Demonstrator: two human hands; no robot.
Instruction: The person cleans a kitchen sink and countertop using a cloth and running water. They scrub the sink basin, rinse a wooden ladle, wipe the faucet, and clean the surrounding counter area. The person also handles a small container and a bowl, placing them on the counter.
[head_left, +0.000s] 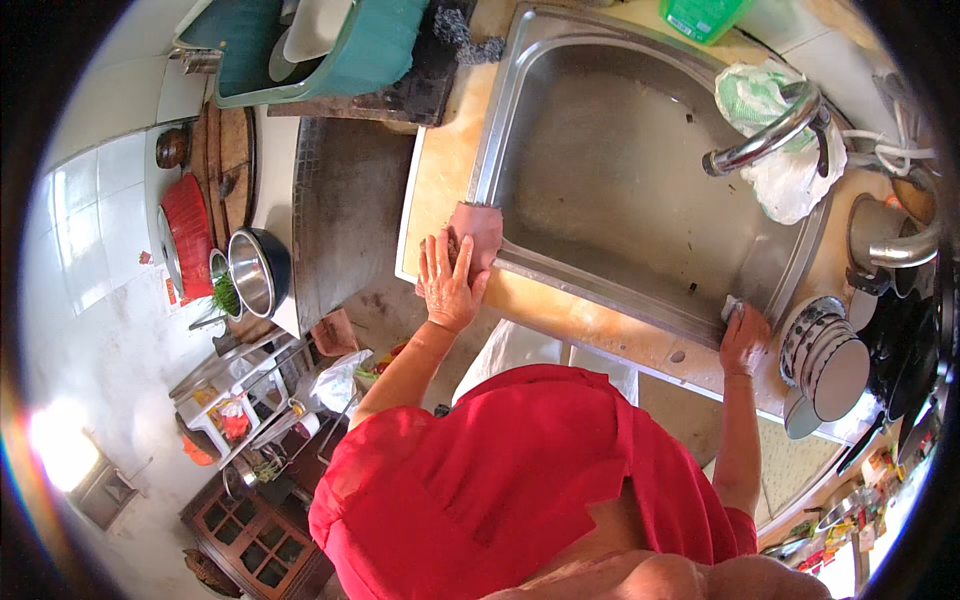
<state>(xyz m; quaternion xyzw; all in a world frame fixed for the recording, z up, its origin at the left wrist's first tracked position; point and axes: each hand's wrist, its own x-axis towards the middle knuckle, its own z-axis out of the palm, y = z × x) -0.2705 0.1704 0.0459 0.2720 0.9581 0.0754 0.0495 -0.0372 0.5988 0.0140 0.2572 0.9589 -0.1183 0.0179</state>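
Before me is a stainless steel sink (600, 165), its basin greyish, with a few dark bits in it. My left hand (452, 292) lies flat, fingers slightly apart, on a pinkish cloth (478, 229) at the sink's near left corner. Part of the cloth drapes over the metal rim; the rest is under my hand on the tan countertop (442, 169). At the near right corner, my right hand (745, 337) is closed around a small whitish wad (730, 306). Its material is too small to tell. A chrome faucet (772, 142) reaches over the basin.
Stacked bowls (829, 367) stand close to my right hand. A plastic bag (787, 180) hangs by the faucet. Far left are a teal plastic basin (330, 64) holding dishes and a steel scouring pad (469, 37). A green container (701, 15) stands behind the sink.
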